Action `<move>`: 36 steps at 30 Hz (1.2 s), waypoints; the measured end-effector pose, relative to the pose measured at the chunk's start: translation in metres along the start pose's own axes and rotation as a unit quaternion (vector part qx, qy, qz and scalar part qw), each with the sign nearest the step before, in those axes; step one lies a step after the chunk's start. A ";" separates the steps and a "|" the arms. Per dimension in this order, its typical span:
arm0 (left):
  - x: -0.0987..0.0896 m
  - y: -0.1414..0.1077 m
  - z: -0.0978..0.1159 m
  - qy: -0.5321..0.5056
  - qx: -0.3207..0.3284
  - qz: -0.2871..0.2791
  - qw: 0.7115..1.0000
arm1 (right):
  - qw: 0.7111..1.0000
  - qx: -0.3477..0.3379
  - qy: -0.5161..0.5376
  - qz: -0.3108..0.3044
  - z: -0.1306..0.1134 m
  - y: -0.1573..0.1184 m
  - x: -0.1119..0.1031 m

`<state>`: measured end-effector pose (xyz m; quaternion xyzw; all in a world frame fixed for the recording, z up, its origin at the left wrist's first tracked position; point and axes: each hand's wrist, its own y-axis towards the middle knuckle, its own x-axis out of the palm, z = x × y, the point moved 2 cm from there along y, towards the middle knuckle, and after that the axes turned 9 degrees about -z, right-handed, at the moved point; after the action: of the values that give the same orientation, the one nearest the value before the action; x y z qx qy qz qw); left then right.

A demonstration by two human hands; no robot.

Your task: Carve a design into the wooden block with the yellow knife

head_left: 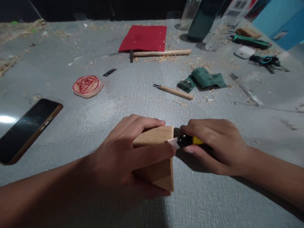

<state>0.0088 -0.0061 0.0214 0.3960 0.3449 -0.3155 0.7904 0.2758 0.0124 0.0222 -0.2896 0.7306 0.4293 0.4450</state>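
Note:
A pale wooden block [154, 134] stands on the grey table, gripped by my left hand [125, 155] with fingers along its sides. The index finger reaches over to the block's right edge. My right hand [216, 145] is closed round a yellow and black utility knife [190, 141]. Its blade points left and meets the top right edge of the block, close to my left fingertip. Beyond my hands lies a wood-handled gouge [175, 92], with a crumpled piece of green sandpaper [205, 78] to its right.
A phone [29, 129] lies at left, near a wooden disc with red drawing [86, 85] and a loose blade [109, 72]. Farther back are a hammer [163, 53], a red sheet [144, 38], a dark bottle [203, 20], keys [267, 61] and a white case [244, 52]. Shavings are scattered about.

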 end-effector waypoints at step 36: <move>0.001 0.001 0.000 -0.045 -0.014 0.025 0.999 | 1.000 0.014 0.006 -0.011 0.001 -0.002 -0.001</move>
<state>0.0102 -0.0056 0.0209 0.3790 0.3036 -0.3087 0.8179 0.2786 0.0122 0.0221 -0.2936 0.7358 0.4128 0.4494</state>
